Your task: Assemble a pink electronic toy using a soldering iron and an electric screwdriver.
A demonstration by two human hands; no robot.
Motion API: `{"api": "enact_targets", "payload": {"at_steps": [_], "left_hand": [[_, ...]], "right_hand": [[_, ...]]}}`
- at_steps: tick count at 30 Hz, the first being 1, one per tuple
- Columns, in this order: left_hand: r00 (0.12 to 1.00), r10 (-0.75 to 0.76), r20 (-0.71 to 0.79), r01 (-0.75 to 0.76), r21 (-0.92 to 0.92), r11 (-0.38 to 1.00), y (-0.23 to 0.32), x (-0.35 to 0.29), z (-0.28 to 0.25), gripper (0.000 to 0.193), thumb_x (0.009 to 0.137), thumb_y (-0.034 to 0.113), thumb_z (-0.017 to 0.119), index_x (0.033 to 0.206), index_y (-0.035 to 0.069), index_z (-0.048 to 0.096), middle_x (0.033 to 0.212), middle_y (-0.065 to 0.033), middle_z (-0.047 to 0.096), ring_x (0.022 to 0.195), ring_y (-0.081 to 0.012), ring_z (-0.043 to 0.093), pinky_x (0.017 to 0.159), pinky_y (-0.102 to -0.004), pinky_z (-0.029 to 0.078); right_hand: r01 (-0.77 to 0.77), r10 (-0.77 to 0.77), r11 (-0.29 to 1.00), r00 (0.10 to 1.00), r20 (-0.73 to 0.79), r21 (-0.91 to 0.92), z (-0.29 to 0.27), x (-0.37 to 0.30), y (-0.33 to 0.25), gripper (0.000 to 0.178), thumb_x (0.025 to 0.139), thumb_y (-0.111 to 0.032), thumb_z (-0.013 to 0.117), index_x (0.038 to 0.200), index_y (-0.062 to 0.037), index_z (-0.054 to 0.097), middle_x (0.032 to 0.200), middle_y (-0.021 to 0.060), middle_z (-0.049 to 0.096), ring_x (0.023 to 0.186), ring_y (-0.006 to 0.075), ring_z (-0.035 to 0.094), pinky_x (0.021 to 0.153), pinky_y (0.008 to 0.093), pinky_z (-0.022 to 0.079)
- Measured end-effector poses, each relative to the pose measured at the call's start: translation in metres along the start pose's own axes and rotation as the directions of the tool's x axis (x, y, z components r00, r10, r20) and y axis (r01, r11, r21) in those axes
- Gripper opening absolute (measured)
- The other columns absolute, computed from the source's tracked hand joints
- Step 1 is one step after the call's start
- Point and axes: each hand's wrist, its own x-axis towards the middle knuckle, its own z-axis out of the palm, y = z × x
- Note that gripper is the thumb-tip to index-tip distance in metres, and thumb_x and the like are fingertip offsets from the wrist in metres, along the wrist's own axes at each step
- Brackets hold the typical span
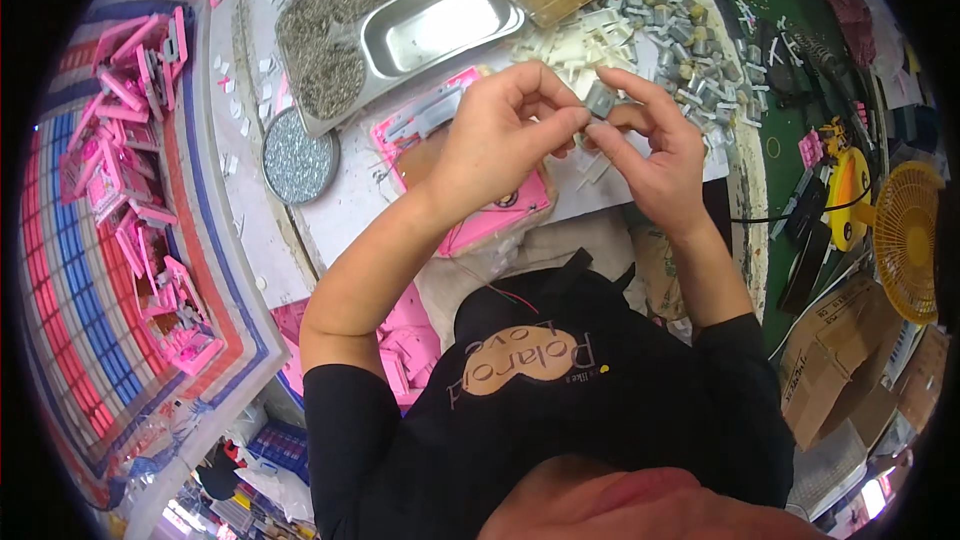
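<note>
My right hand (655, 150) is closed in a pinch on a small grey metal motor (599, 100), a short silvery cylinder held above the white work surface. My left hand (505, 130) meets it from the other side, thumb and fingers pressed together at the motor's left. What sits inside that left pinch is hidden by the fingers. Below my left hand lies a pink plastic toy housing (535, 202) with a grey part (425, 118) across its upper end. Past my hands spreads a heap of similar motors (685, 45) beside a pile of cream-white plastic pieces (580, 48).
A metal tray (445, 25) with small screws stands at the back, near a round dish (300, 155) of tiny silvery parts. At left, a checked plastic-lined container (90, 280) holds pink housings (120, 165). A yellow fan (905, 240) and cardboard box (835, 360) are at right.
</note>
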Motion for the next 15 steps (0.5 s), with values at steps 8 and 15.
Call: {"api": "enact_targets", "payload": {"at_steps": [8,15], "left_hand": [[0.959,0.266,0.094,-0.262,0.644,0.719,0.027,0.127,0.008,0.011,0.087,0.009,0.076,0.094,0.002,0.072,0.078,-0.0025,0.07,0.071,-0.0071,0.063,0.065,-0.0253,0.051],[0.876,0.474,-0.086,-0.09,0.937,0.337,-0.002,0.265,0.043,0.025,0.083,0.021,0.066,0.087,-0.001,0.076,0.087,-0.0252,0.073,0.084,-0.0412,0.073,0.078,-0.052,0.056]], "right_hand": [[-0.036,0.075,0.981,0.976,-0.204,0.191,-0.052,-0.002,0.01,0.047,0.09,0.008,0.07,0.134,0.0018,0.055,0.084,0.0031,0.069,0.084,0.0092,0.064,0.082,0.0242,0.05],[0.015,0.024,0.989,0.965,-0.26,0.146,-0.058,-0.003,0.013,0.049,0.088,0.008,0.073,0.133,0.0026,0.056,0.085,0.0028,0.068,0.085,0.008,0.063,0.084,0.0238,0.049]]}}
